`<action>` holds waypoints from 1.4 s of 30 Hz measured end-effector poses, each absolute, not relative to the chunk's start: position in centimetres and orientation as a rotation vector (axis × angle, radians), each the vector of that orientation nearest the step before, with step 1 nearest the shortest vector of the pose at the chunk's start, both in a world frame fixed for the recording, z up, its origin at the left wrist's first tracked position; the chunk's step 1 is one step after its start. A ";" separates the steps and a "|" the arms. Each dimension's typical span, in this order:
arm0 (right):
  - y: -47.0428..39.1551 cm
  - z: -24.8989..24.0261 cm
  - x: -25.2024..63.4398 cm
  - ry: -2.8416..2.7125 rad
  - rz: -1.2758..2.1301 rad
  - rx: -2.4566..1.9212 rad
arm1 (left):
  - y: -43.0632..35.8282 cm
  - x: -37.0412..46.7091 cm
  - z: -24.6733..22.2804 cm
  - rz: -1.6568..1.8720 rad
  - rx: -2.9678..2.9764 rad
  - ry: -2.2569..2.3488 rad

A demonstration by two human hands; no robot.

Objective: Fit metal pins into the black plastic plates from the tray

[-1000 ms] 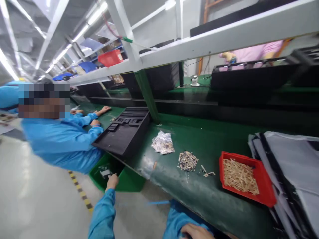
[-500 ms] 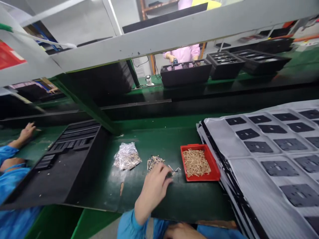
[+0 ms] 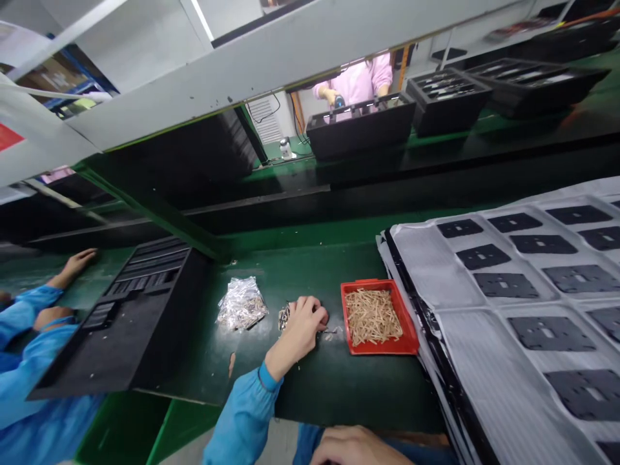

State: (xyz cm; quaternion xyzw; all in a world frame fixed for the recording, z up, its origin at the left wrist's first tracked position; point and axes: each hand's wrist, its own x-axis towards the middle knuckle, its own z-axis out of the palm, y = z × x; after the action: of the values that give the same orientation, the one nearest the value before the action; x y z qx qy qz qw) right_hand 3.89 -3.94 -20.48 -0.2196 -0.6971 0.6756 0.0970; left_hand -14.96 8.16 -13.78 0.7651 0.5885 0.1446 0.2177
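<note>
Left grip (image 3: 299, 329) | over small-parts pile (image 3: 283, 316) | pile's left edge showing

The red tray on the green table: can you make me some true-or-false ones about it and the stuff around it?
1. The red tray has tan pieces in it. True.
2. The left hand is inside the red tray. False: it is over the small pile.
3. The clear plastic bag is left of the small pile. True.
4. The right hand is on the bag. False: it is by the near edge of the table.
5. The dark plates are right of the red tray. True.
</note>
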 end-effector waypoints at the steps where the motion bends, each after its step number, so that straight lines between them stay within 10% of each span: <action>1: -3.6 -19.8 4.2 -2.043 2.001 -0.663 | 8.2 -14.9 -14.0 0.446 2.078 1.623; 18: 2.2 -14.4 2.1 -0.758 2.202 -0.822 | 3.5 -14.0 -14.4 1.224 0.797 1.232; 42: 2.1 -12.8 2.9 -0.777 1.975 -0.957 | 1.7 -15.3 -8.8 1.340 1.318 1.325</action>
State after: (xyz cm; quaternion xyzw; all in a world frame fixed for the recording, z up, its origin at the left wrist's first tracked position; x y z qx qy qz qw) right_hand 2.93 2.11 -12.82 -0.3774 -0.3067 0.7791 0.3957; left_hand -15.27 1.70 -8.76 0.5231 0.5257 0.5319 0.4088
